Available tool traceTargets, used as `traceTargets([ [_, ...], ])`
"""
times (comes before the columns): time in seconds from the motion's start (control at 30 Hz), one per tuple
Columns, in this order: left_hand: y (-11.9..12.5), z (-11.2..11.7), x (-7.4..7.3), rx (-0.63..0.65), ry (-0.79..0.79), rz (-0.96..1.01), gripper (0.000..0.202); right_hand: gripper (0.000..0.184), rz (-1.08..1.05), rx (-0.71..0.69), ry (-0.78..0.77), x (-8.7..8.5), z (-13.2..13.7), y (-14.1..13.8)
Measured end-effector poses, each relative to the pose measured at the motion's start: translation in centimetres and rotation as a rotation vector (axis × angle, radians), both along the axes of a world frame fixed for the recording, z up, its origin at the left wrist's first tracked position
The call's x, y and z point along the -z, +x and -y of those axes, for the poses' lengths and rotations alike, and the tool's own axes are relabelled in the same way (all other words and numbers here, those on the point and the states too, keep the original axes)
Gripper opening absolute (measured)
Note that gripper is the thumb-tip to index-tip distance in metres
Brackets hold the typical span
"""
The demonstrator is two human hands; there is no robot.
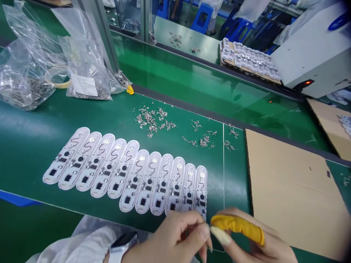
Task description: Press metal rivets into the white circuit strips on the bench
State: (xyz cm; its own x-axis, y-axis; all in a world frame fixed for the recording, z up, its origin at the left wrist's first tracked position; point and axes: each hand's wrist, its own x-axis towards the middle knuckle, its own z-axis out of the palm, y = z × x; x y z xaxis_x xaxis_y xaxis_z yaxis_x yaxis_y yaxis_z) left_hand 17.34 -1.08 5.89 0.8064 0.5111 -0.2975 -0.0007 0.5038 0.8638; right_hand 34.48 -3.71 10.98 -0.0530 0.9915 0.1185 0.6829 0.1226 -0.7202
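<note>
My left hand (189, 233), with a watch (123, 244) at the wrist, is closed in a pinch at the bottom of the head view. Beside it, my right hand (246, 233) wears a yellow finger cot (241, 225) on one finger and a pale one (221, 235) on the thumb. Its thumb and finger are pinched together too. The fingertips of both hands nearly meet; anything between them is too small to make out. Just beyond lies a slanting row of several white oval casings with circuit boards (138, 182), the nearest ones partly hidden by my left hand.
Loose small metal parts (150, 118) lie in piles behind the row, with smaller piles (205, 140) to the right. Clear plastic bags (87, 73) of metal parts stand at the left. A cardboard sheet (290, 190) lies at the right. A green conveyor belt (192, 80) runs behind.
</note>
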Motion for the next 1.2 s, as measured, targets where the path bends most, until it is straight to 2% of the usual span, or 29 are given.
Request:
traceTargets([
  [0.03, 0.1, 0.2, 0.4, -0.035, 0.240, -0.020, 0.046, 0.013, 0.069, 0.009, 0.040, 0.5, -0.3, 0.6],
  [0.13, 0.5, 1.0, 2.1, -0.176, 1.113, -0.122, 0.027, 0.015, 0.238, -0.003, 0.136, 2.7, -1.1, 2.2],
  [0.17, 0.7, 1.2, 2.6, -0.199, 1.318, -0.177, 0.021, 0.015, 0.276, -0.029, 0.139, 3.5, -1.2, 2.7],
  [0.23, 0.8, 1.4, 3.5, -0.184, 1.529, -0.296, 0.020, 0.015, 0.338, -0.089, 0.118, 4.8, -1.3, 3.3],
  [0.37, 0.6, 1.4, 4.0, -0.097, 1.595, -0.372, 0.028, 0.013, 0.414, -0.153, 0.101, 5.6, -1.1, 3.8],
  [0.67, 0.6, 1.1, 3.7, -0.118, 1.596, -0.368, 0.029, 0.012, 0.405, -0.214, 0.076, 5.2, -1.3, 3.8],
  [0.73, 0.7, 1.2, 3.8, -0.137, 1.590, -0.365, 0.030, 0.017, 0.457, -0.252, 0.134, 5.0, -1.4, 3.4],
  [0.9, 1.0, 1.4, 4.5, -0.213, 1.573, -0.349, 0.028, 0.046, 0.723, -0.426, 0.380, 3.8, -1.5, 2.0],
  [1.0, 1.3, 1.4, 4.9, -0.264, 1.612, -0.345, 0.019, 0.050, 0.699, -0.439, 0.364, 3.1, -2.0, 2.1],
  [1.1, 2.0, 1.4, 5.6, -0.348, 1.681, -0.361, 0.014, 0.038, 0.490, -0.352, 0.177, 2.5, -4.3, 2.8],
  [1.2, 3.1, 1.9, 6.8, -0.494, 1.697, -0.378, 0.015, 0.031, 0.332, -0.222, 0.102, 2.8, -9.2, 2.6],
])
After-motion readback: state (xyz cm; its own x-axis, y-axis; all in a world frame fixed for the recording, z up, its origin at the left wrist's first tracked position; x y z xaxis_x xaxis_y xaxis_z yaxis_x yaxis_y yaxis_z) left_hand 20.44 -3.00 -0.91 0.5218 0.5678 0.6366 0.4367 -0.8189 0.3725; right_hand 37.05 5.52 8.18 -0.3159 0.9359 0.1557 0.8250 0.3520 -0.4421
